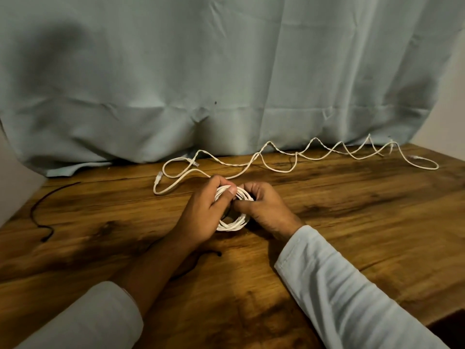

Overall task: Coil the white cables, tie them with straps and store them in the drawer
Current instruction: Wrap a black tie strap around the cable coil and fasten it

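— Where was the coil?

— The coil of white cable (232, 224) lay on the wooden table (364, 222), held from both sides. Its near arc showed between the two wrists.

— And the fingers?

— The left hand (201, 215) gripped the coil's left and far part, fingers curled over the strands and the thumb pressed down on top of them. The right hand (266, 210) had its fingers curled at the coil's right side, with the thumb and fingertips pinching the strands. Whether it pinched anything besides the cable, I could not tell.

— What lay beyond the coil?

— A loose white cable (276, 170) ran in zigzag loops from the coil's far left out to its far right, with plugs at both ends. One run passed just behind the left hand's knuckles. Behind that hung a pale blue-grey cloth (226, 71), its hem on the table.

— Anything else?

— A black strap (35, 210) curved well to the left of the coil. Another dark strap (193, 261) lay nearer than the coil, partly under the left forearm. Both arms wore pale sleeves (339, 285)
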`<state>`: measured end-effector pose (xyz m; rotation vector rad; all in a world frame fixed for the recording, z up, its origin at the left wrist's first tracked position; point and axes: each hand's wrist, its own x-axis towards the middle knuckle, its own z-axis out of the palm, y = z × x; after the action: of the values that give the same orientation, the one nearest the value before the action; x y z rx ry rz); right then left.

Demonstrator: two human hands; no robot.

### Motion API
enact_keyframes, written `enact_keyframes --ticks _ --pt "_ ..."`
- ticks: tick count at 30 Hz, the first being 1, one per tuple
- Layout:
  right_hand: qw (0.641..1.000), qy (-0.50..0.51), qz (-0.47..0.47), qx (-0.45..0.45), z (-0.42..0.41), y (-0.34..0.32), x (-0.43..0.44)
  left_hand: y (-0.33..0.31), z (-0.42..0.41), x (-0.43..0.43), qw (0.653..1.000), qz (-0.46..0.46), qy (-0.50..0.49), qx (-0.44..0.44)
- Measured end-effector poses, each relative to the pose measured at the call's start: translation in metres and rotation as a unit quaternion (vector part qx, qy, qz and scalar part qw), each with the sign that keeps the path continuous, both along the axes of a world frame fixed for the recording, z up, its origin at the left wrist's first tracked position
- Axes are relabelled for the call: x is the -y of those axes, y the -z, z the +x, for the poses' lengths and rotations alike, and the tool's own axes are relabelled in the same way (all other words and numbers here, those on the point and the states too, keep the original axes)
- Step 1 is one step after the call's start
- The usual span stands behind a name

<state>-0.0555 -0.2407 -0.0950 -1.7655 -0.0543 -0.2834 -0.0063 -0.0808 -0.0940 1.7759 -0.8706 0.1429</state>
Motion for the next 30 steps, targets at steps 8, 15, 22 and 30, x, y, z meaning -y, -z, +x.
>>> enact_keyframes --ticks 8,15,22,30 --pt "0.95 0.104 -0.183 0.229 -0.001 -0.006 -0.005 -0.005 0.001 0.002 0.999 -0.027 -0.023 -0.02" --pt "0.938 0.117 -0.188 0.265 0.001 -0.006 -0.003 0.0 0.004 0.0 0.998 -0.021 -0.023 -0.052" --pt "0.977 0.093 -0.057 0.184 0.0 -0.009 -0.001 0.0 0.003 -0.004 0.997 0.05 -0.006 0.062" --pt "0.993 0.057 0.043 0.094 -0.004 -0.011 0.002 -0.001 0.001 -0.002 0.978 0.122 -0.035 0.164"
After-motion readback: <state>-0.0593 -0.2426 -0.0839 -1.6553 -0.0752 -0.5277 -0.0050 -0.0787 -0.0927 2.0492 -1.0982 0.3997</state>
